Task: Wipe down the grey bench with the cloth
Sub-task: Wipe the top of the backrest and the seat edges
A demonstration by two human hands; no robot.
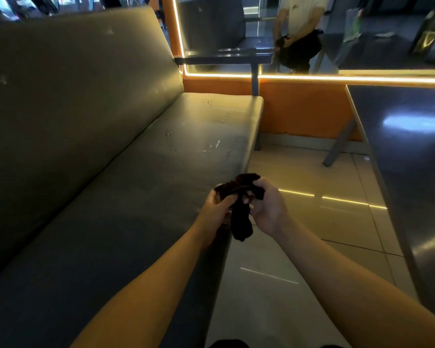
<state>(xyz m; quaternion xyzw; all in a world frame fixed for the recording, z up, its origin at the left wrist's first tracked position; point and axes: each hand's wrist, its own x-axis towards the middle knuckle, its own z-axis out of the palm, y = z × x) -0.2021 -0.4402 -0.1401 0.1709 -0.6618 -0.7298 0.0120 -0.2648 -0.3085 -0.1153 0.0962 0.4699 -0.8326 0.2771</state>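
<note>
1. While both forearms stretch out ahead, the left grip [217, 207] and the right grip [266, 209] meet on the dark cloth [239, 188], and each one has its fingers curled round the bunched upper part.
2. Left grip first: it's closed round the cloth's left end, with the thumb side up.
3. Now the right grip: thumb and fingers clamp the bunched right end, and the back of the hand faces the camera.
4. Between the two, a loose tail of cloth hangs down below both grips.
5. Under the left grip runs the front edge of the grey counter [136, 197], the padded bench seat. The right grip sits just past that edge, over the pale floor tiles [312, 222].
6. Whether the hanging tail touches the counter, I can't tell. The bunched part is held up off it.
7. Ahead of the grips, white flecks [216, 144] dot the seat. To the left of them, the backrest [73, 96] rises.
8. Well off to the right of the right grip stands a dark table [412, 159] with a glossy top.
9. Far ahead, a glowing light strip [337, 77] edges an orange wall [299, 109]. Above it, a mirror panel [211, 26] shows a crouched person in a pale top.
</note>
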